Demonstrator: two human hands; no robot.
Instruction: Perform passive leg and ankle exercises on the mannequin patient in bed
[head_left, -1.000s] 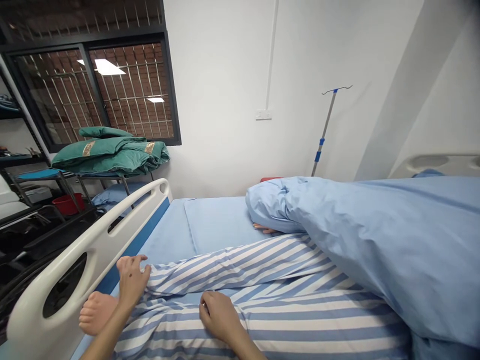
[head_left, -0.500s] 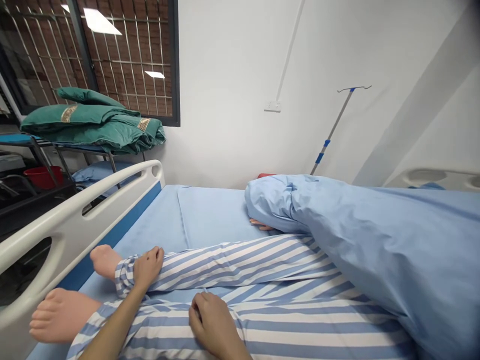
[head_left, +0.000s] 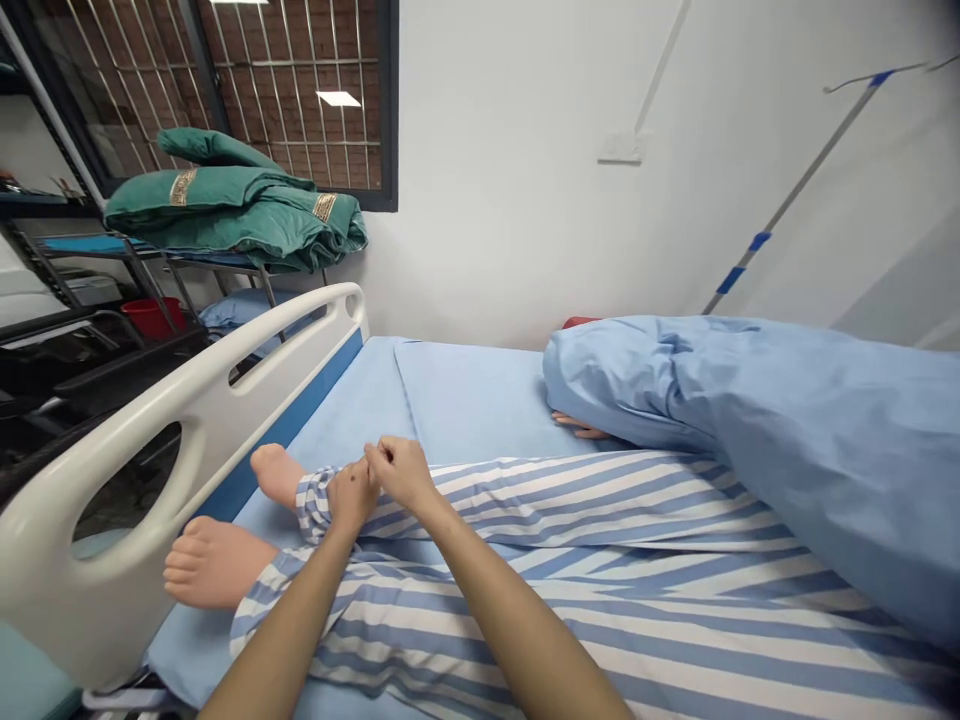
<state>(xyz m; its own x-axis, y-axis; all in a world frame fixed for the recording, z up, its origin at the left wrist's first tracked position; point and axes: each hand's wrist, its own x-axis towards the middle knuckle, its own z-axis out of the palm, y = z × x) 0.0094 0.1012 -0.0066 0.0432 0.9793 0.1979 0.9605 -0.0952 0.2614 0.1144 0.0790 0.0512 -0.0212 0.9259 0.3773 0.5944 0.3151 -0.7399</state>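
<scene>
A manikin in blue-and-white striped trousers (head_left: pixel 570 495) lies on the bed, its bare near foot (head_left: pixel 214 562) and far foot (head_left: pixel 277 475) showing beyond the cuffs. Over the far shin, my left hand (head_left: pixel 352 497) is closed on the trouser leg just above the cuff. Right beside it, my right hand (head_left: pixel 405 472) is closed too, its fingertips against the left hand's fingers at the upper edge of the same leg. The fabric between the fingers is mostly hidden.
A white footboard (head_left: pixel 187 400) borders the bed on the left. A blue quilt (head_left: pixel 787 400) is folded back over the manikin's upper part, with a manikin hand (head_left: pixel 581 428) peeking out. Behind stand an IV pole (head_left: pixel 795 195) and folded green quilts (head_left: pixel 240 210) on a rack.
My right hand has moved from the near leg across to the far shin, beside my left hand. My left hand stays on the far leg. The view has shifted, so the bed appears farther right.
</scene>
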